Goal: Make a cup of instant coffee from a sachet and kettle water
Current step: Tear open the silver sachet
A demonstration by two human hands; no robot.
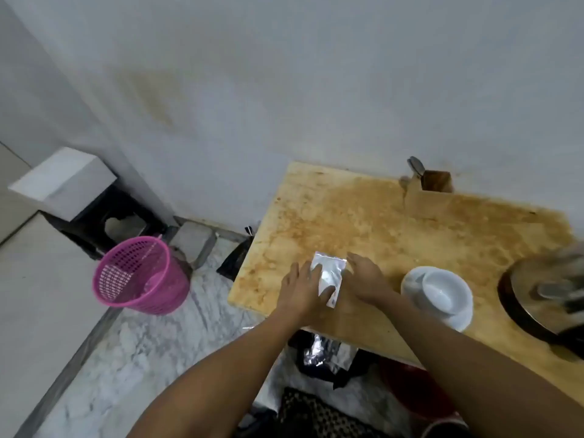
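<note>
Stained yellowish stone counter (363,216) against a white wall, pink bin on marble floor. Both hands on the small silver foil sachet (328,276) lying flat: left hand (300,289) pressing w/ thumb, right hand (366,276) pinching its edge. Looks light, crinkly, slippery imo; I'd grip a top corner. White cup on saucer (442,292) just right.

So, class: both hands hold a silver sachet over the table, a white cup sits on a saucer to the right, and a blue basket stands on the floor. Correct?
Not quite. The head view shows the basket is pink, not blue. The rest stands: left hand and right hand hold the silver sachet, and the cup sits on its saucer.
</note>
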